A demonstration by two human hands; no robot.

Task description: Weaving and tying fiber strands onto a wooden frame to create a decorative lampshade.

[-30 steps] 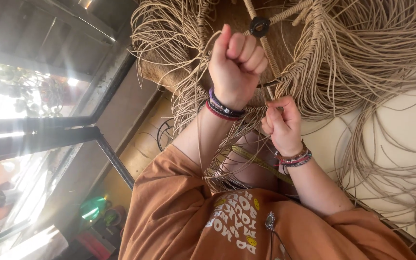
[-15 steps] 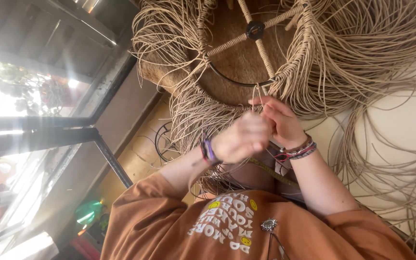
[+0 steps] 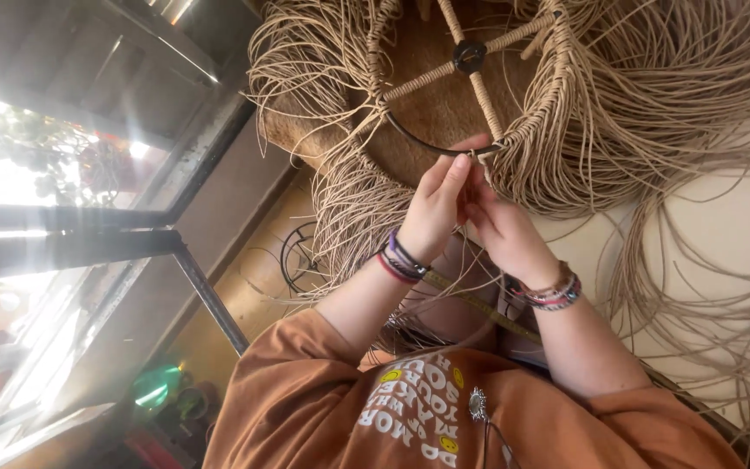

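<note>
**Cords crowd the hoop; open gaps lie between the spokes**

Both hands, left hand [image 3: 437, 208] and right hand [image 3: 507, 227], meet at the bare stretch of the black ring [image 3: 418, 145], touching it. Inside the ring, gaps between the wrapped spokes [image 3: 488, 97] leave room for fingers, with the black hub [image 3: 470, 56] blocking the centre. Hanging tan cords [image 3: 349, 208] curtain the near side under the left wrist, and a thicker mass of cords [image 3: 653, 113] walls off the far side. Loose loops [image 3: 696, 287] lie over the pale surface [image 3: 731, 234]. A dark window frame [image 3: 206, 295] bounds the other side.
</note>
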